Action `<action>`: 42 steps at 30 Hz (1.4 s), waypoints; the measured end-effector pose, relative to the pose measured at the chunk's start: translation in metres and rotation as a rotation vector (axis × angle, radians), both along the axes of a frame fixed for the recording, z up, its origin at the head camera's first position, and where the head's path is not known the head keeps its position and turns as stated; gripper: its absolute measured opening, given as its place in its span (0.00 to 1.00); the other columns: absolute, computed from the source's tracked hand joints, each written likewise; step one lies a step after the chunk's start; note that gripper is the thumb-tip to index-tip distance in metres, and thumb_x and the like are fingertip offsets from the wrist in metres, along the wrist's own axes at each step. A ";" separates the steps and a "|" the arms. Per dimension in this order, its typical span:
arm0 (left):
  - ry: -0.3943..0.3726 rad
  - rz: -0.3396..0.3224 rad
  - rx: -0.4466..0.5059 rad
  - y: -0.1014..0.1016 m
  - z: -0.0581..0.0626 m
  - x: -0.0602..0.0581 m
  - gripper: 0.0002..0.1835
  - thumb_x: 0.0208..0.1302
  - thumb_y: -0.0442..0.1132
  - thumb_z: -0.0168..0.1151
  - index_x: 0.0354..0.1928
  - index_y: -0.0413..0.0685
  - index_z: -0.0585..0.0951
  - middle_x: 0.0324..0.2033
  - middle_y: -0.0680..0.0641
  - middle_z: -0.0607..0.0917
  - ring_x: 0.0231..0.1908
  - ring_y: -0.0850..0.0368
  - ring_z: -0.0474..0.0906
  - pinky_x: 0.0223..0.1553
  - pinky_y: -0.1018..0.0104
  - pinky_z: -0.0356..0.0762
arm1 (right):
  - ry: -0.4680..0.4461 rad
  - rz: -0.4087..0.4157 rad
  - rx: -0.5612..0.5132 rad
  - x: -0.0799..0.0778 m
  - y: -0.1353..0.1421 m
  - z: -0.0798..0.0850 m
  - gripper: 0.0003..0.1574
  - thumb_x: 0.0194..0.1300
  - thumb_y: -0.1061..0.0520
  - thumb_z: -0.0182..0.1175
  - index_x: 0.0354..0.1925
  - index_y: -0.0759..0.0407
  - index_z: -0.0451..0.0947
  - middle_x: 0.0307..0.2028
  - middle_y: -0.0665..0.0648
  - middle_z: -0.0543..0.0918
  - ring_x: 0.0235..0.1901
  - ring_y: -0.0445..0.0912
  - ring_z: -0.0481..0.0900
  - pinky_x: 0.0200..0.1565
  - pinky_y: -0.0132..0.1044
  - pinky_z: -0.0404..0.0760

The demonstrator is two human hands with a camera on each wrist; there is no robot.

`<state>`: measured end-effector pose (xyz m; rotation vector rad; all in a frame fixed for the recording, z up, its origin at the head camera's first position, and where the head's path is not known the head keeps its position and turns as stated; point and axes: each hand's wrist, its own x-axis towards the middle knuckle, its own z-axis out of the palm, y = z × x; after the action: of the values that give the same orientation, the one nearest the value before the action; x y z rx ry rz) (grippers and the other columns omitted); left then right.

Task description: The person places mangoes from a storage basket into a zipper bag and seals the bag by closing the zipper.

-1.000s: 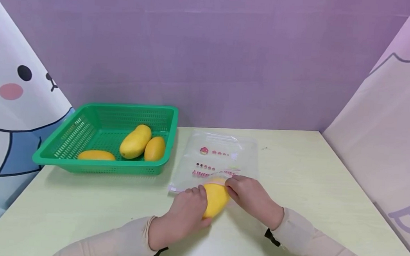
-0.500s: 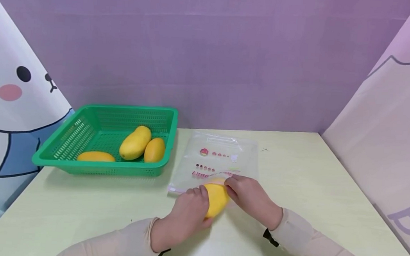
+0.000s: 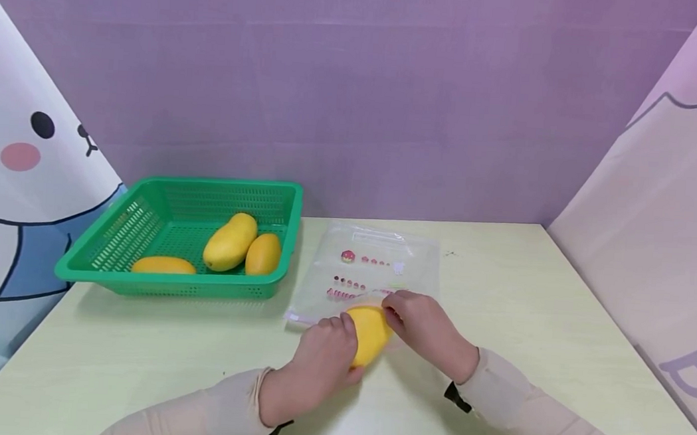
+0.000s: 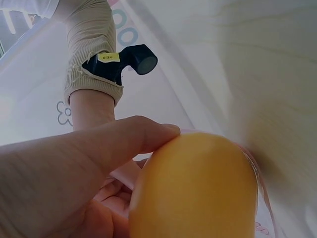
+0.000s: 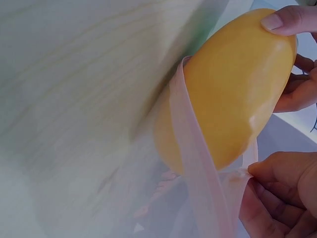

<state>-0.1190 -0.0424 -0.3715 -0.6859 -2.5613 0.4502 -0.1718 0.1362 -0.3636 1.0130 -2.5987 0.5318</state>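
My left hand (image 3: 323, 359) grips a yellow mango (image 3: 371, 335) from its left side, with the thumb (image 4: 148, 134) along the fruit in the left wrist view. The far end of the mango sits inside the mouth of a clear zip bag (image 3: 377, 246) printed with small pink pictures. In the right wrist view the bag's pinkish rim (image 5: 198, 144) runs around the fruit. My right hand (image 3: 428, 329) pinches that rim between thumb and fingers, just right of the mango. The rest of the bag lies flat on the table beyond both hands.
A green plastic basket (image 3: 99, 275) stands at the back left, with three mangoes (image 3: 230, 242) inside. It sits just left of the bag. A purple backdrop (image 3: 355, 111) rises behind the pale table (image 3: 528, 308), and printed cloths hang at both sides.
The left hand has shifted slightly right and the mango has tilted a little with it, still in the bag's mouth. The right hand keeps its pinch and has risen slightly.
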 end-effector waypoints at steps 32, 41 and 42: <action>-0.104 0.068 -0.015 0.009 -0.003 -0.014 0.38 0.47 0.67 0.64 0.41 0.34 0.79 0.23 0.48 0.81 0.20 0.60 0.75 0.20 0.72 0.74 | 0.092 0.037 -0.065 0.001 -0.004 -0.001 0.08 0.51 0.71 0.66 0.27 0.61 0.78 0.22 0.51 0.78 0.21 0.39 0.70 0.27 0.26 0.75; -0.109 0.055 -0.024 0.014 -0.003 -0.021 0.37 0.49 0.66 0.64 0.41 0.35 0.79 0.23 0.50 0.80 0.21 0.60 0.75 0.22 0.72 0.74 | 0.082 0.039 -0.070 -0.001 -0.002 0.000 0.07 0.51 0.71 0.66 0.27 0.62 0.79 0.23 0.51 0.78 0.21 0.39 0.70 0.27 0.27 0.75; -0.115 0.058 -0.027 0.015 -0.003 -0.022 0.37 0.49 0.66 0.63 0.42 0.35 0.79 0.24 0.50 0.81 0.21 0.60 0.76 0.22 0.72 0.74 | 0.080 0.040 -0.072 -0.001 -0.001 0.000 0.07 0.51 0.71 0.66 0.27 0.62 0.79 0.23 0.51 0.79 0.22 0.39 0.70 0.27 0.27 0.75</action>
<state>-0.1406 -0.0273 -0.3749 -0.6663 -2.6936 0.4774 -0.1729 0.1350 -0.3639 1.0432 -2.4757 0.5781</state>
